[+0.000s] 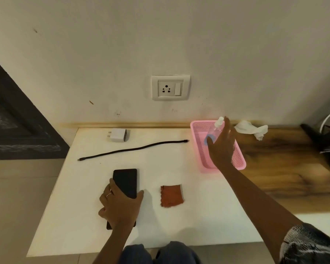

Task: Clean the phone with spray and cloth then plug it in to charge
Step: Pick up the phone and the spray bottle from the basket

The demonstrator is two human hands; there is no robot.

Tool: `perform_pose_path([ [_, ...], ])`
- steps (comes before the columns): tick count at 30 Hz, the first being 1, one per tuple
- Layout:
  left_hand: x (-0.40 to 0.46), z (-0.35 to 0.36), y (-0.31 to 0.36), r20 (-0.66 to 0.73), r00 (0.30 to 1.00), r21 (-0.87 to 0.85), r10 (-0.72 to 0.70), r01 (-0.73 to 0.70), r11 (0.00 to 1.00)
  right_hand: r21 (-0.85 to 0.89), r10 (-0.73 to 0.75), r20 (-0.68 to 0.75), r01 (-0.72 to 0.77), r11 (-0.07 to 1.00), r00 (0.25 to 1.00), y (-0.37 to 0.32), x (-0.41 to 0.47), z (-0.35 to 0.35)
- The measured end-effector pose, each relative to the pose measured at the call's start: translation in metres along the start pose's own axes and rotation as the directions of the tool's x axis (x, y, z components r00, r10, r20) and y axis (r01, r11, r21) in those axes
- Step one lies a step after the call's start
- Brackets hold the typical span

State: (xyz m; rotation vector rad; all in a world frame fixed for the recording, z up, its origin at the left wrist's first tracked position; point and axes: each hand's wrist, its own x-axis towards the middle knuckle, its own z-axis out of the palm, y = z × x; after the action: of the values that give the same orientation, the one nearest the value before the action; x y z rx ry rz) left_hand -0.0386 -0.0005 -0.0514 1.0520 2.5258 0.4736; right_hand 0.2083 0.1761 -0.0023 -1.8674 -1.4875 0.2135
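1. The left hand lies over the near half of the black phone, its fingers curled along the left edge and the thumb against the right edge, gripping it; the near end of the phone is mostly hidden under the palm, with only a dark corner showing.
2. The phone lies flat on the white surface, screen dark, left of a small rust-brown cloth that sits apart from it.
3. The right hand reaches over the pink basket and is blurred; its fingers are wrapped around a clear spray bottle, whose lower body is partly covered by the hand, so only the white nozzle and a blue patch near the thumb are plain.
4. Whether the bottle rests in the basket or is lifted off it cannot be told.
5. A black cable lies stretched across the surface, beyond the phone, unplugged at both ends.
6. A white charger plug lies on its side near the wall, below and left of the wall socket.
7. A crumpled white tissue lies on the wooden top right of the basket.
8. Dark items at the right edge are cut off and unclear.
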Motion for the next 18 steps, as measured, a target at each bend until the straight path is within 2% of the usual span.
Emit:
perform_pose_path([
  [5, 0.002, 0.004, -0.006, -0.008, 1.0, 0.001, -0.007, 0.007, 1.0, 0.023, -0.043, 0.013, 0.043, 0.999, 0.999, 0.003, 0.008, 0.012],
  [9, -0.001, 0.004, -0.013, -0.041, 0.999, -0.049, -0.014, 0.012, 0.999, 0.064, -0.018, 0.023, 0.017, 0.998, 1.0, 0.003, 0.01, 0.021],
  [15, 0.0, -0.001, -0.009, -0.008, 0.998, -0.087, -0.062, 0.061, 0.994, 0.072, 0.03, 0.009, -0.03, 0.997, 1.0, 0.007, 0.009, 0.022],
  [18, 0.001, -0.007, -0.004, 0.036, 0.996, -0.12, -0.081, 0.084, 0.989, 0.129, 0.016, -0.001, -0.016, 0.991, 1.0, 0.005, 0.007, 0.017],
])
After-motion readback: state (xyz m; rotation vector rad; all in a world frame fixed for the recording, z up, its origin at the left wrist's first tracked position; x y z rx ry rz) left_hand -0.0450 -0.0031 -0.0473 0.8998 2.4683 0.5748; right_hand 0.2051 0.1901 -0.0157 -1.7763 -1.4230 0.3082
